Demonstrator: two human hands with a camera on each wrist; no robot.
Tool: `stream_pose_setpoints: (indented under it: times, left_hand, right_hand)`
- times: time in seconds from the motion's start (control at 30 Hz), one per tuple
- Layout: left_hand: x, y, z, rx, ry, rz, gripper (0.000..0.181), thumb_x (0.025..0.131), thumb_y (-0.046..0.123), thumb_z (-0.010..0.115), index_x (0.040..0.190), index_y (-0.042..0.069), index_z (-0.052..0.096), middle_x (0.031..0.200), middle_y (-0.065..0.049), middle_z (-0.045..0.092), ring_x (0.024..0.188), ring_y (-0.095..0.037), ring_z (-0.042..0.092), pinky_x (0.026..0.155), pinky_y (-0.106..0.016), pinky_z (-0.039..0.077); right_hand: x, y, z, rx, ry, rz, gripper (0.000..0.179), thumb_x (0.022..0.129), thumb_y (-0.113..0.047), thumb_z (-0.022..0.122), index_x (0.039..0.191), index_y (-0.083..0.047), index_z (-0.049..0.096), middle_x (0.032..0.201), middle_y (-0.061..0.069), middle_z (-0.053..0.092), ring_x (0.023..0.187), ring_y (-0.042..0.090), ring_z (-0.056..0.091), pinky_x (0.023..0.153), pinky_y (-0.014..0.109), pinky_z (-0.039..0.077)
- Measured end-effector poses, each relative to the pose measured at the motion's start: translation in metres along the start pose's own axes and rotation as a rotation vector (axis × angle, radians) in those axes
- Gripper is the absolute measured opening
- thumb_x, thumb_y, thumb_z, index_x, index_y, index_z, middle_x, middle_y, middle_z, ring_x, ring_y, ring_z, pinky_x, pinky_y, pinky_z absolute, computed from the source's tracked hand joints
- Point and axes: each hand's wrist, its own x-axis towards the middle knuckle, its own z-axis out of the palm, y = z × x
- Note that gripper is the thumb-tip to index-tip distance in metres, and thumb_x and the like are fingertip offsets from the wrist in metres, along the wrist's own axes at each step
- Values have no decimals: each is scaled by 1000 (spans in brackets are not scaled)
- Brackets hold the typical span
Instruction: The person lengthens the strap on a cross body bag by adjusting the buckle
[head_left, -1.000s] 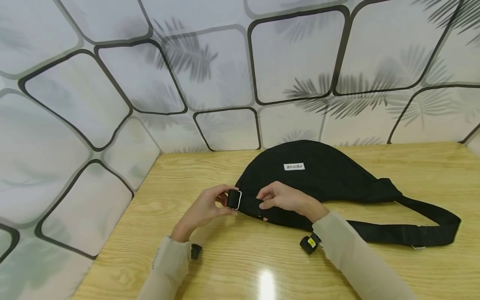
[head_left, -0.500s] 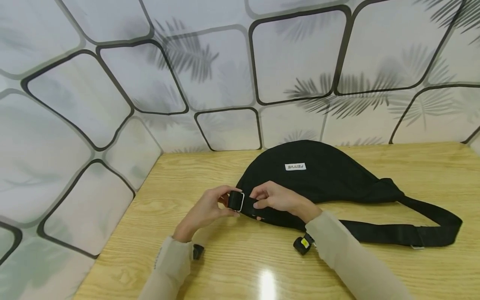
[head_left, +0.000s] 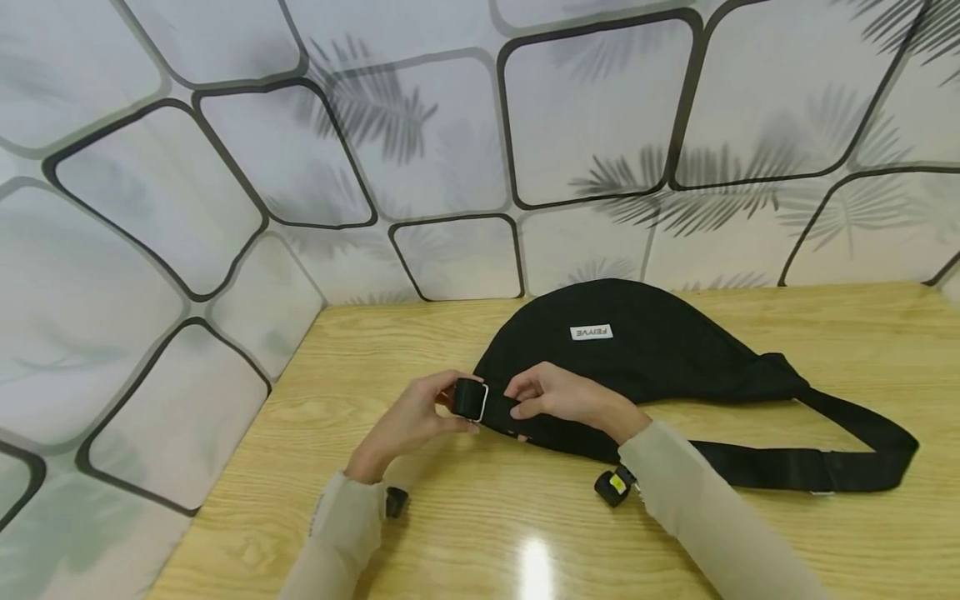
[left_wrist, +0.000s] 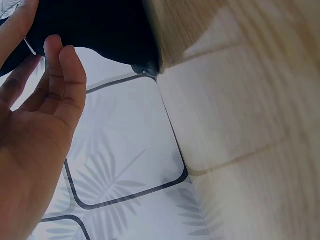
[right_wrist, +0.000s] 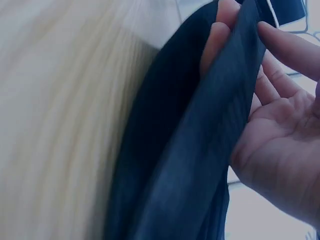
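A black waist bag (head_left: 630, 358) with a white label (head_left: 591, 332) lies on the table, its strap (head_left: 780, 468) trailing to the right. At the bag's left end my left hand (head_left: 416, 417) holds a folded loop of black webbing (head_left: 468, 399) beside a silver metal strap slider (head_left: 484, 403), thumb below and fingers above. Just right of the slider, my right hand (head_left: 566, 400) pinches the webbing. In the right wrist view the webbing (right_wrist: 200, 135) passes between the thumb and fingers of that hand. The left wrist view shows the outer fingers (left_wrist: 72, 75) of my left hand away from the webbing.
The wooden table (head_left: 465, 517) meets a patterned wall covering (head_left: 442, 258) at the back and left. A black piece with a yellow mark (head_left: 617, 482) shows by the right sleeve (head_left: 690, 492); another dark piece (head_left: 396, 502) is beside the left sleeve (head_left: 348, 517).
My right hand shifts slightly left toward the slider, then a little back right. The slider moves slightly right early on. Both hands keep their hold on the webbing.
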Motion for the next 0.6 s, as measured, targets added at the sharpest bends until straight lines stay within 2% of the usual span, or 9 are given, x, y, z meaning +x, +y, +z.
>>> stream_pose_setpoints:
  times: [0.1,0.23,0.43,0.6]
  left_hand:
    - [-1,-1,-2,2,4,-3,45,80,1,86,120,-1,66,103,-9,71,81,-14,65,78,-34,56]
    - [-1,-1,-3,0,4,7,46,80,1,86,121,-2,66,102,-9,71,81,-16,66,77,-34,56]
    - [-1,-1,-3,1,0,12,47,79,1,86,122,-2,66,103,-9,71,81,-16,66,78,-35,57]
    - [1,-1,-1,-7,1,10,48,80,1,86,123,-2,66,106,-11,71,82,-16,66,78,-37,57]
  right_hand:
    - [-6,4,-5,-37,3,3,19,94,2,66,112,8,68,94,5,71,90,16,62,94,40,48]
    - [-13,7,-11,-17,-17,6,17,93,5,64,109,9,67,82,4,68,81,15,60,90,35,48]
    - [-20,10,-16,8,-15,23,15,92,8,64,107,9,66,73,3,65,78,16,59,93,37,46]
    - [-18,10,-14,1,-8,-16,14,92,7,63,105,8,67,73,2,66,79,16,60,93,38,46]
